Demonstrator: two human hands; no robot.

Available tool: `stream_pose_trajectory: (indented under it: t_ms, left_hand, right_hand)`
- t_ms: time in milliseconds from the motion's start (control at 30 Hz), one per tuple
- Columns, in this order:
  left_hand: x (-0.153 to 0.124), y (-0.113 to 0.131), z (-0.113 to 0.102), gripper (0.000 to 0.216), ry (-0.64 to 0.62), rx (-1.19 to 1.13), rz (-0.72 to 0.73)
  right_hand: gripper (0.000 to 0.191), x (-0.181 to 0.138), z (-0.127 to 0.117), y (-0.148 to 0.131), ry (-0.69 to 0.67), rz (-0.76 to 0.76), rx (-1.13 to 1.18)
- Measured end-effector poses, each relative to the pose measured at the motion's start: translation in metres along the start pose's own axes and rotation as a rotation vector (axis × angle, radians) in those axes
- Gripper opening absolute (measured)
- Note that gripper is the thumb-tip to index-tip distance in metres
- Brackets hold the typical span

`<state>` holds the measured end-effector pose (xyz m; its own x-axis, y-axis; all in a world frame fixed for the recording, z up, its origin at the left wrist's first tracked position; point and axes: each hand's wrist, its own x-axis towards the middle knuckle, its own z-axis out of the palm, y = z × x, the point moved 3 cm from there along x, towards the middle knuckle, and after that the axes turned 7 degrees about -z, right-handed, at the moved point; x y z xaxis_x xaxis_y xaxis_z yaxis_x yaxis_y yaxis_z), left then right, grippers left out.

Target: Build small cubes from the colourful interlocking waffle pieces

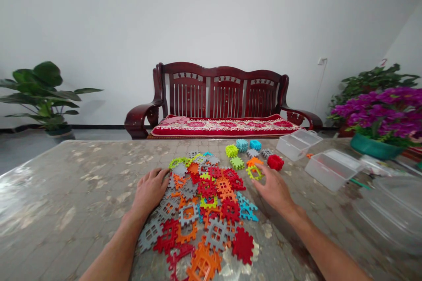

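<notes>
A heap of flat interlocking toy tiles in grey, red, orange, lime and blue (207, 188) spreads over the middle of the table. My left hand (151, 189) lies palm down along the heap's left edge, fingers stretched out, holding nothing. To the right, my right hand (274, 188) pinches a lime tile with an open centre (255, 173) between thumb and fingers. Just beyond it are an orange tile stack (254, 162), a green stack (237, 163), a lime stack (231, 151), two blue stacks (241, 145), grey tiles (252, 153) and a red stack (275, 162).
Two clear plastic boxes (332, 169) stand on the right of the table, near clear lids (392, 210). Purple flowers in a green pot (376, 145) are at the far right. Behind the table (82, 184) stands a dark red wooden bench (224, 92).
</notes>
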<state>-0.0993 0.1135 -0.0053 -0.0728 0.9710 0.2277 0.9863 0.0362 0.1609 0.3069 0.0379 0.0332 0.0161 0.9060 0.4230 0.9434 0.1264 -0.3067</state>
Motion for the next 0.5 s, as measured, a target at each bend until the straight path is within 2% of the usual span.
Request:
stream_pose_trajectory:
  t_ms: [133, 300, 500]
  left_hand:
    - [-0.001, 0.0, 0.0, 0.045, -0.011, 0.005, -0.006]
    - [-0.003, 0.001, -0.003, 0.045, -0.013, 0.019, -0.01]
    - [-0.003, 0.002, -0.003, 0.045, -0.026, 0.031, -0.007]
  right_hand:
    - [0.052, 0.045, 0.007, -0.008, -0.017, -0.001, 0.014]
    - [0.054, 0.1, 0.032, -0.018, -0.047, 0.014, -0.009]
    - [0.053, 0.129, 0.052, -0.026, -0.08, 0.036, -0.12]
